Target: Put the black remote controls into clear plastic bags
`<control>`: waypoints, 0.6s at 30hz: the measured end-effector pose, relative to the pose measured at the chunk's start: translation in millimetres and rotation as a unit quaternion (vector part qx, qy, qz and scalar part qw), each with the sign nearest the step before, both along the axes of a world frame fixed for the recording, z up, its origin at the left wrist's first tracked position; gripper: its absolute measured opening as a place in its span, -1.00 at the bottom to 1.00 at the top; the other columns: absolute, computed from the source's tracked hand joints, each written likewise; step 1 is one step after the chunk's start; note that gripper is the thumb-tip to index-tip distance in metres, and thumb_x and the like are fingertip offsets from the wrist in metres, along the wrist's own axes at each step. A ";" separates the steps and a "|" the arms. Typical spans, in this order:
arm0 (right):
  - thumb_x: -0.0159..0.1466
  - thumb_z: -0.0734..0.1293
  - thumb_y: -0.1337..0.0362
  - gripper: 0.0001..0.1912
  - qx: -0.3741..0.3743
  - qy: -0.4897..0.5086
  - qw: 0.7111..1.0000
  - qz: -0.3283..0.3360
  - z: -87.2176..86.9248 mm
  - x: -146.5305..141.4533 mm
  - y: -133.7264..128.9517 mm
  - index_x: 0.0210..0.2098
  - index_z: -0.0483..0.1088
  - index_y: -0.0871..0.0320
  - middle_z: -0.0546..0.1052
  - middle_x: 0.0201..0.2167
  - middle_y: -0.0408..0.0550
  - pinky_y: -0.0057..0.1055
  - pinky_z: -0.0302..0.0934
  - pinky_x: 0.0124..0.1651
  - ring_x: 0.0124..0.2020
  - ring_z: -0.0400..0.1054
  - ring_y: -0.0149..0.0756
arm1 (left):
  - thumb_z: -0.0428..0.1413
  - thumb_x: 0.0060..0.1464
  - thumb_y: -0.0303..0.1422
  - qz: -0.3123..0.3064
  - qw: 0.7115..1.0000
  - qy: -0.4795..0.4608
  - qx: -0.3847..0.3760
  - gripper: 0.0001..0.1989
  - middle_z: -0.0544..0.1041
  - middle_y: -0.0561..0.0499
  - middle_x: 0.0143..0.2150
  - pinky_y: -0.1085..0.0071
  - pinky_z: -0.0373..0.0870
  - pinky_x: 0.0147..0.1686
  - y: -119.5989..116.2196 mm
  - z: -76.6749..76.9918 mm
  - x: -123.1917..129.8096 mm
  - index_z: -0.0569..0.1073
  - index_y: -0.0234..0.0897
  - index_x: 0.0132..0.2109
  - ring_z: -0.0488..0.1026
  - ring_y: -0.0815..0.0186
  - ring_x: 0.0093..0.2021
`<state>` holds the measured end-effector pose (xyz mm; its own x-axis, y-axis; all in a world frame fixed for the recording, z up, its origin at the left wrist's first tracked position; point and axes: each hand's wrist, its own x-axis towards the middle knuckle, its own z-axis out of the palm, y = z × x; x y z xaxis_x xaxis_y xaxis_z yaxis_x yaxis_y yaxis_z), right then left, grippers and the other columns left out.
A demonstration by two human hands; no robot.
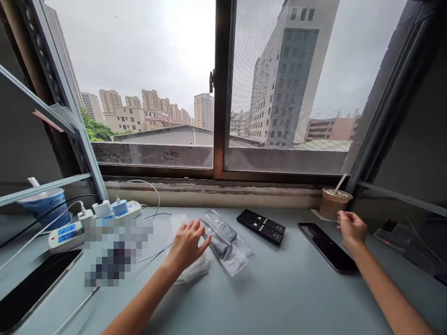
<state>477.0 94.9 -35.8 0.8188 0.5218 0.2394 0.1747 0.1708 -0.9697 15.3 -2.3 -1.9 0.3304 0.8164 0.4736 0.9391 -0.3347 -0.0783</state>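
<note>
My left hand (188, 242) is open, fingers loosely spread and palm down, above a clear plastic bag (195, 271) that it partly covers. Just right of its fingertips lie remote controls in clear plastic wrapping (221, 235). Farther right, two black remote controls (261, 225) rest side by side, unwrapped. Over the far right of the table, my right hand (351, 229) is closed in a pinch; anything between its fingertips is too small to make out. Beneath and left of it lies a black smartphone (326, 245). An iced drink cup (333, 203) with a straw stands just behind this hand.
At left, a white power strip (131, 209) carries several plugs and cables. A blue cup (49, 209) stands behind it, and a dark tablet-like device (35, 293) lies in front. A blurred patch covers something nearby. Metal shelf posts (92, 163) flank the window behind the table.
</note>
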 end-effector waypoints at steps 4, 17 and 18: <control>-0.10 0.32 0.14 -0.76 0.011 -0.016 0.997 0.075 2.1 -20.3 -1.1 -0.61 0.18 0.12 0.22 -0.69 -0.26 -0.50 0.01 -0.68 -0.69 0.04 -0.50 | -0.11 0.11 -0.22 0.073 0.997 -0.012 0.024 -0.65 0.36 -0.05 -0.42 0.36 0.20 -0.40 5.2 -1.3 -18.0 0.32 -0.29 -0.54 0.32 0.26 -0.36; 0.04 0.34 0.13 -0.72 0.085 -0.214 0.945 0.233 88.1 -117.5 -125.2 -0.59 0.19 0.14 0.26 -0.68 -0.26 -0.54 0.08 -0.59 -0.65 0.15 -0.51 | 0.00 0.02 -0.41 -0.194 0.936 -0.105 0.275 -0.87 0.38 0.05 -0.47 0.48 0.25 -0.43 -60.7 31.7 -4.1 0.35 -0.27 -0.47 0.30 0.41 -0.45; 0.03 0.36 0.15 -0.74 0.105 -0.233 0.939 0.232 103.6 -118.7 -141.6 -0.56 0.23 0.15 0.29 -0.63 -0.25 -0.53 0.11 -0.55 -0.62 0.18 -0.51 | 0.00 0.03 -0.38 -0.204 0.929 -0.110 0.288 -0.88 0.39 0.04 -0.46 0.46 0.28 -0.41 -79.4 34.3 -3.3 0.37 -0.26 -0.44 0.32 0.39 -0.42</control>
